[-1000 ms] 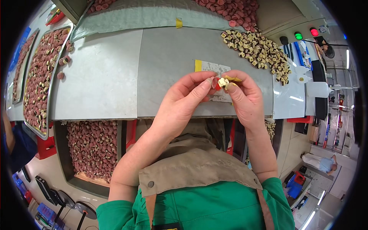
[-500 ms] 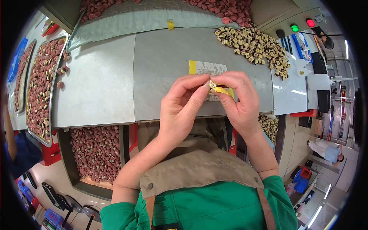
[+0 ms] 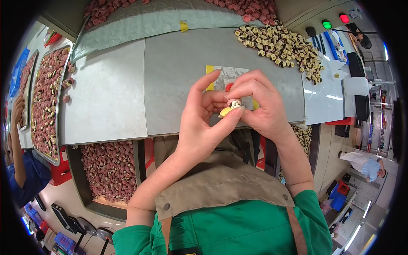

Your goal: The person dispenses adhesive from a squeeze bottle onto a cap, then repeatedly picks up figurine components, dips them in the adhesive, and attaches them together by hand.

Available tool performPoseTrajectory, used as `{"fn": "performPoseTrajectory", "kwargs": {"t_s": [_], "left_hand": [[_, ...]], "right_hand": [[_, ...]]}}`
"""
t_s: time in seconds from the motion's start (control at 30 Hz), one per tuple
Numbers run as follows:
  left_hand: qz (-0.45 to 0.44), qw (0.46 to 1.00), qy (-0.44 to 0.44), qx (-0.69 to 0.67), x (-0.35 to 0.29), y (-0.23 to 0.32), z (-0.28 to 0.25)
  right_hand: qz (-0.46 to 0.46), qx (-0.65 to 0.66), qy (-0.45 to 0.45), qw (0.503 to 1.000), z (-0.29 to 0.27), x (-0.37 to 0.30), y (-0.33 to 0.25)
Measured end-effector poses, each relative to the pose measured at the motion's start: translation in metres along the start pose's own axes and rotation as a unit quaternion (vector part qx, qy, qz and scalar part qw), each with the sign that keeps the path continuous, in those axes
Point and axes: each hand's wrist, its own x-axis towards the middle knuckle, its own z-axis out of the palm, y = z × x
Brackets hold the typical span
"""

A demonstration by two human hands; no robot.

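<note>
Close over the near part of the worktable, both my hands are closed around one small figurine head (image 3: 235,103). It has a cream front with dark marks and a pink part at its upper side. My left hand (image 3: 208,110) holds it with the thumb below and curled fingers behind, its index finger raised. My right hand (image 3: 265,104) grips it from the other side, with bent fingers above and thumb below. Something yellow (image 3: 225,112) shows by my left thumb; its kind is unclear. A small red thing (image 3: 229,87) peeks out by my right fingers, mostly hidden.
Cream-and-dark pieces (image 3: 276,46) lie heaped at the back right, pink ribbed pieces (image 3: 244,9) behind them. Trays of pink-and-cream pieces (image 3: 46,97) stand left. An open drawer (image 3: 109,170) holds more. A pale card (image 3: 229,73) lies beyond my hands. Another person's arm (image 3: 18,140) reaches in far left.
My hands have tipped the head so its marked front shows. The left index finger has lifted, and the yellow thing has shifted left. The red thing has appeared. A co-worker's hand has come to the far-left tray.
</note>
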Motion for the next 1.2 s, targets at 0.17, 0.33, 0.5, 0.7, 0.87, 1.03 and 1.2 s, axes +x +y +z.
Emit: {"fn": "performPoseTrajectory", "kwargs": {"t_s": [0.17, 0.33, 0.5, 0.7, 0.87, 1.03, 1.2], "left_hand": [[-0.023, 1.0, -0.004, 0.019, 0.005, 0.006, -0.003], [-0.055, 0.997, -0.005, 0.051, 0.017, 0.013, 0.013], [0.077, 0.832, 0.026, 0.549, 0.047, 0.043, -0.047], [0.267, 0.475, 0.152, 0.824, 0.092, 0.101, -0.124], [0.303, 0.646, 0.015, 0.7, 0.15, 0.078, -0.061], [0.265, 0.724, -0.005, 0.636, 0.216, 0.036, -0.001], [0.229, 0.63, 0.016, 0.742, 0.262, 0.005, 0.01]], "right_hand": [[-0.016, -0.006, 0.03, 0.999, 0.007, 0.0, 0.003], [-0.041, -0.063, 0.044, 0.996, -0.017, -0.001, 0.001], [0.058, -0.147, 0.058, 0.986, -0.068, -0.021, 0.032], [0.202, -0.118, 0.209, 0.95, -0.117, -0.024, 0.076], [0.172, -0.186, 0.175, 0.951, -0.12, -0.029, 0.077], [0.126, -0.244, 0.147, 0.95, -0.116, -0.045, 0.064], [0.187, -0.174, 0.084, 0.963, -0.113, -0.055, 0.049]]}}
